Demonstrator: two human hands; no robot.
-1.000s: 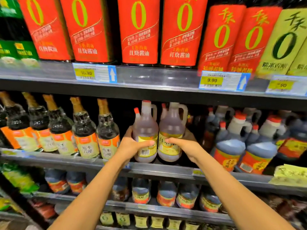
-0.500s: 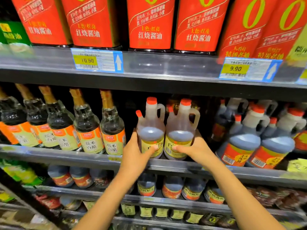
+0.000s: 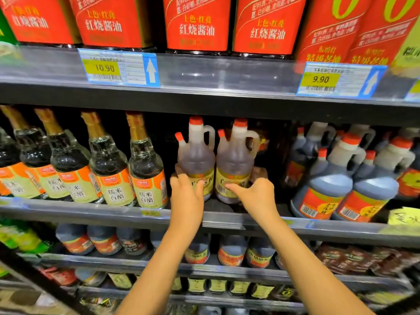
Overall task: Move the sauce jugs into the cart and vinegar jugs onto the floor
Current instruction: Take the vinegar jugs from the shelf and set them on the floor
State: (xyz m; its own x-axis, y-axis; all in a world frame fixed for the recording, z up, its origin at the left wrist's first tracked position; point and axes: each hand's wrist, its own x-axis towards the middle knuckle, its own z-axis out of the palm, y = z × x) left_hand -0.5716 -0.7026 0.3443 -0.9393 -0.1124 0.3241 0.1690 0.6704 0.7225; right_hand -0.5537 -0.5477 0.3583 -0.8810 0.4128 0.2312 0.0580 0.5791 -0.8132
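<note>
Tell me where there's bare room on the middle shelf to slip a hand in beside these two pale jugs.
Bare shelf shows between the right pale jug and the dark jugs; a narrower dark gap lies between the left pale jug and the glass bottles. Elsewhere the row is packed.

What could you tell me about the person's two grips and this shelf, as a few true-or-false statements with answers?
1. The left grip holds the left pale jug, and the right grip holds the right pale jug. True.
2. The pale jugs have blue caps. False: the caps are red.
3. The price tag above and to the left of the left grip reads 10.90. True.
4. Dark jugs stand left of the held pair. False: the dark jugs stand to the right, and clear bottles with gold necks stand to the left.
</note>
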